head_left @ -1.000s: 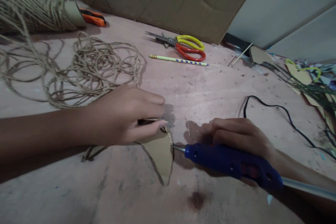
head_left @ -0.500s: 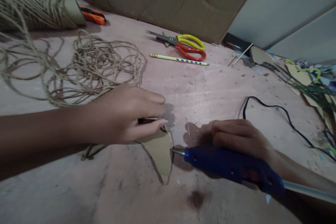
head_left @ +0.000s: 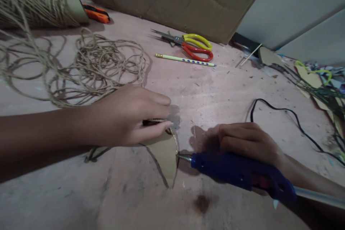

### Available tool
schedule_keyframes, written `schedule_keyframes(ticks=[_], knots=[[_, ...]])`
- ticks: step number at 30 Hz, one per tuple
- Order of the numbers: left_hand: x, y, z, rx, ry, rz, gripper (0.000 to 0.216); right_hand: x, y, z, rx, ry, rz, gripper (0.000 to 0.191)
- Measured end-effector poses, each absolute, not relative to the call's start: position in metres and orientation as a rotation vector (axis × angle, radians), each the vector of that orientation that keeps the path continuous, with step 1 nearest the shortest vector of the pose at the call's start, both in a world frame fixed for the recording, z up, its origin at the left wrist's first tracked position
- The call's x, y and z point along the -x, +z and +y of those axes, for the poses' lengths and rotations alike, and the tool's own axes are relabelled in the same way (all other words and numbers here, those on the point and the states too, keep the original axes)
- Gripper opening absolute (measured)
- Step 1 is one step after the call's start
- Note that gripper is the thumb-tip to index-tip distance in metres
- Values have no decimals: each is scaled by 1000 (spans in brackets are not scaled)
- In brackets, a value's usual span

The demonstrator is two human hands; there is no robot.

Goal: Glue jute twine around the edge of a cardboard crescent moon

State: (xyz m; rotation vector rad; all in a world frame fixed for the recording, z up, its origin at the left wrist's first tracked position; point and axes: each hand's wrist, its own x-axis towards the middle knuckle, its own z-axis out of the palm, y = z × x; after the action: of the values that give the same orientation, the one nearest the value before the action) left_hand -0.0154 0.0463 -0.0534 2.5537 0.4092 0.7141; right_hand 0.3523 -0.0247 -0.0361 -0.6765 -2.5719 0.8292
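Observation:
My left hand [head_left: 137, 116] is closed on a tan cardboard piece [head_left: 164, 156] that tapers to a point toward me. Twine runs along the piece's upper part, partly hidden under my fingers. In my right hand [head_left: 248, 142] is a blue hot glue gun [head_left: 221, 167], with a clear glue stick [head_left: 318, 197] coming out of its back. Its metal nozzle meets the right edge of the cardboard piece, where a shiny line of glue runs up toward my left thumb.
Loose twine [head_left: 105, 61] lies tangled behind my left hand, by a twine roll [head_left: 40, 7] and an orange cutter [head_left: 97, 14]. Scissors [head_left: 198, 53] and a pencil [head_left: 185, 60] lie farther back, before a cardboard box [head_left: 172, 0]. A black cord [head_left: 291, 112] curves at right.
The glue gun's nozzle has slid very slightly down along the cardboard's right edge. The whole view has shifted a little; my left hand keeps its hold.

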Motion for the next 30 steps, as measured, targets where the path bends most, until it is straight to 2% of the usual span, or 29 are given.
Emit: schedule_keyframes(ticks=[4, 30], knots=[[16, -52, 46, -2548, 658, 430, 41, -353, -36, -25, 694, 893, -2603, 19], [16, -56, 47, -2529, 703, 426, 40, -343, -38, -29, 623, 770, -2533, 22]])
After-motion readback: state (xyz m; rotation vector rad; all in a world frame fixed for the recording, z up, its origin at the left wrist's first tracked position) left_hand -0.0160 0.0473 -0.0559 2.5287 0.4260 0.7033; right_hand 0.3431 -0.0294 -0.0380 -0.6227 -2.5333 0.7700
